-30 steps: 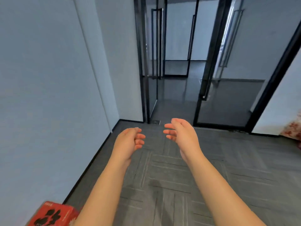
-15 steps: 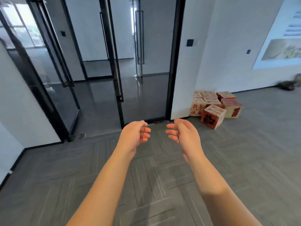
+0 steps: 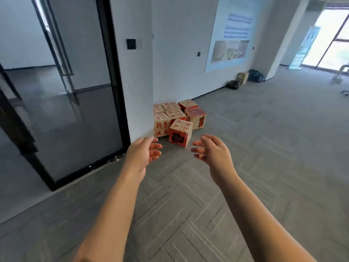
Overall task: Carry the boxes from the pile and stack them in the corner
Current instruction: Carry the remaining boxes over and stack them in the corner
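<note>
Both hands' fingers (image 3: 156, 146) loosely spread, empty, pile of boxes (image 3: 178, 121) beyond them

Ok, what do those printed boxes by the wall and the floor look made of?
Boxes: likely cardboard, matte tan with red print, square folded edges. Floor: probably grey carpet tile, dull, striped herringbone pattern, no reflections.

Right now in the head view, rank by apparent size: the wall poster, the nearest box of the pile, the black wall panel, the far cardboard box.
1. wall poster
2. nearest box, enlarged by nearness to the camera
3. black wall panel and far cardboard box look alike; unranked
</note>
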Tool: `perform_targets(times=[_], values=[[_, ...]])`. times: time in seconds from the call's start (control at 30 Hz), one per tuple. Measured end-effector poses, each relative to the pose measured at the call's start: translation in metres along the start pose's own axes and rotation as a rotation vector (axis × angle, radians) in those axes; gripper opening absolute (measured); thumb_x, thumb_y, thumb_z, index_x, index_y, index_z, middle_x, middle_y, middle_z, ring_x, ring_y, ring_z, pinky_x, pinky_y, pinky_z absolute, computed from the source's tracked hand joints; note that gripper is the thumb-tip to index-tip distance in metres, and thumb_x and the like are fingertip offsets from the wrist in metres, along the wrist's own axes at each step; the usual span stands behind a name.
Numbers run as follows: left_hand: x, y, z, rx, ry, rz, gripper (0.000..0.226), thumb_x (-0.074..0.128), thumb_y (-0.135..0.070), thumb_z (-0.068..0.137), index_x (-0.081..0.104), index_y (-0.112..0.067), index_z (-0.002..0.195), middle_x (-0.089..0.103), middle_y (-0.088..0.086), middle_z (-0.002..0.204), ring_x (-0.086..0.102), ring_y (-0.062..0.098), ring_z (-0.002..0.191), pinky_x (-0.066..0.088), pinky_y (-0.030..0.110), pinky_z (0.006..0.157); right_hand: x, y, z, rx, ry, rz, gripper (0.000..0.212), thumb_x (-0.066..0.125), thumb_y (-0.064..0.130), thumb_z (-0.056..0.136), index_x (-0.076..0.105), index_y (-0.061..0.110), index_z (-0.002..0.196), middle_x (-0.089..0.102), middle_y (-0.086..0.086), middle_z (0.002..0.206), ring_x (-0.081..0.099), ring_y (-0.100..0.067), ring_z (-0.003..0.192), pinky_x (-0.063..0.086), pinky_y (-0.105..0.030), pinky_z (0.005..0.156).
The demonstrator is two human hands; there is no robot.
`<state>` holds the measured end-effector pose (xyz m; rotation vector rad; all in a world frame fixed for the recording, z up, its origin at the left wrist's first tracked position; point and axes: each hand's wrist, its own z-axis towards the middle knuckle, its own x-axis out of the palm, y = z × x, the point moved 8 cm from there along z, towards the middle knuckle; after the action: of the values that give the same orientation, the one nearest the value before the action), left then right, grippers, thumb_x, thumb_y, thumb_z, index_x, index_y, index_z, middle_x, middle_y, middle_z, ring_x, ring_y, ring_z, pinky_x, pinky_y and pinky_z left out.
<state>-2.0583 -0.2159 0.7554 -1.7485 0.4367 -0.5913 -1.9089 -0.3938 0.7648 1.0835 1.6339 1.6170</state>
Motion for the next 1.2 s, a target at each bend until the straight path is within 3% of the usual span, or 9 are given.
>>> perform_targets(times=[0.27, 0.63, 1.03, 1.2], values=[[0.137, -0.002, 0.152, -0.048, 0.224, 0.046, 0.022, 0.05, -0.021, 0.104, 0.066, -0.007, 0.097, 0.069, 0.013, 0.084, 0.062, 0.021, 0.069, 0.048, 0.032, 0.066, -0.059, 0.014, 0.148, 0.01, -0.226, 0.001, 0.013, 0.053, 0.023, 0.108, 0.063, 0.018, 0.115, 0.076, -0.013, 0.107, 0.074, -0.026, 0.09, 0.06, -0.047, 0.092], [0.256, -0.007, 0.357, -0.055, 0.143, 0.147, 0.027, 0.053, -0.024, 0.103, 0.068, -0.004, 0.095, 0.071, 0.016, 0.088, 0.064, 0.025, 0.076, 0.051, 0.039, 0.075, -0.108, 0.012, 0.399, 0.057, -0.212, 0.143, 0.015, 0.055, 0.021, 0.107, 0.064, 0.014, 0.117, 0.078, -0.01, 0.101, 0.074, -0.024, 0.086, 0.059, -0.035, 0.077], [0.297, -0.04, 0.581, -0.048, 0.036, 0.088, 0.029, 0.051, -0.026, 0.104, 0.068, -0.003, 0.097, 0.072, 0.014, 0.086, 0.066, 0.026, 0.081, 0.053, 0.041, 0.081, -0.053, 0.033, 0.647, 0.066, -0.084, 0.093, 0.018, 0.054, 0.02, 0.108, 0.064, 0.009, 0.118, 0.077, -0.01, 0.097, 0.072, -0.019, 0.078, 0.058, -0.033, 0.073], [0.3, -0.049, 0.711, -0.065, 0.04, 0.017, 0.03, 0.05, -0.028, 0.104, 0.067, -0.003, 0.103, 0.072, 0.016, 0.093, 0.066, 0.025, 0.081, 0.054, 0.037, 0.075, -0.008, 0.028, 0.767, 0.073, -0.068, 0.013, 0.02, 0.052, 0.019, 0.109, 0.063, 0.007, 0.121, 0.076, -0.011, 0.099, 0.072, -0.019, 0.079, 0.06, -0.032, 0.074]])
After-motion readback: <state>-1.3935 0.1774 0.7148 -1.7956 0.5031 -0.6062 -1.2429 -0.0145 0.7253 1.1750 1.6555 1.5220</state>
